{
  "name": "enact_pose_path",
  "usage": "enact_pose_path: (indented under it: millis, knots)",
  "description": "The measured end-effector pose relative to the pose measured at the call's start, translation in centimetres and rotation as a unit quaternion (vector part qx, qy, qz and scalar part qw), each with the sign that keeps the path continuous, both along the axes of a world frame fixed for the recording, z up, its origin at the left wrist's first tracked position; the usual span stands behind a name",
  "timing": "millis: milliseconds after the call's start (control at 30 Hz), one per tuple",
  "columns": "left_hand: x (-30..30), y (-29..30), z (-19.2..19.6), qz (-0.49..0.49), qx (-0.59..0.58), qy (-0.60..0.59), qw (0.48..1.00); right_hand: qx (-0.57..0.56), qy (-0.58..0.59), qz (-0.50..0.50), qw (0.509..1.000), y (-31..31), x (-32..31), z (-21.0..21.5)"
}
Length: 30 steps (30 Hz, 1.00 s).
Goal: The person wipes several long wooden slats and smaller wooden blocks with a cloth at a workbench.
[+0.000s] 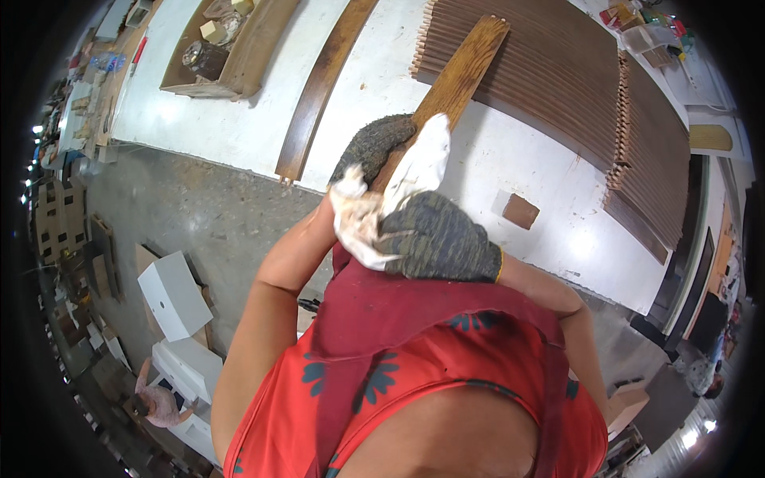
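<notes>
A brown wooden slat [458, 76] with visible grain slants away from my body over the white table. My left hand [374, 143], in a dark knitted glove, wraps round its near part. In a matching glove, my right hand [442, 237] is closed on a crumpled white rag [422, 163] with brownish stains. The rag lies against the slat's near end and hides it. The slat's far end overlaps a stack of dark brown slats [550, 72].
Another brown slat [323, 88] lies to the left, its near end at the table's edge [239, 166]. Beyond it stands a cardboard box [251, 60] holding a jar and blocks. A small brown piece [520, 211] lies right of my hands. Another person [159, 405] is at lower left.
</notes>
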<state>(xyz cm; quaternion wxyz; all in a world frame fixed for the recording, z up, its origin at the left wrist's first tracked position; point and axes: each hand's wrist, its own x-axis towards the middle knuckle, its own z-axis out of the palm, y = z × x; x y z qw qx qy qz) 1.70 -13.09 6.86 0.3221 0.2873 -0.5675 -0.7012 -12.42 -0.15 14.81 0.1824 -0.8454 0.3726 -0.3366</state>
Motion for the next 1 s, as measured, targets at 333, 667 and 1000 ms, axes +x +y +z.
enact_pose_path:
  millis: [333, 667, 1000]
  knots:
    - [1.1, 0.9, 7.6, -0.057, -0.290, -0.090, 0.951, -0.073, -0.056, -0.245, 0.965, -3.3, -9.1, 1.8]
    - [0.1, 2.1, 1.7, -0.045, 0.271, 0.239, 0.931, -0.152, 0.046, -0.191, 0.969, -1.9, -3.7, -0.2]
    - [-0.1, 1.4, 3.4, -0.012, 0.002, 0.094, 0.995, 0.142, -0.328, 0.054, 0.932, 2.2, -1.2, 2.5]
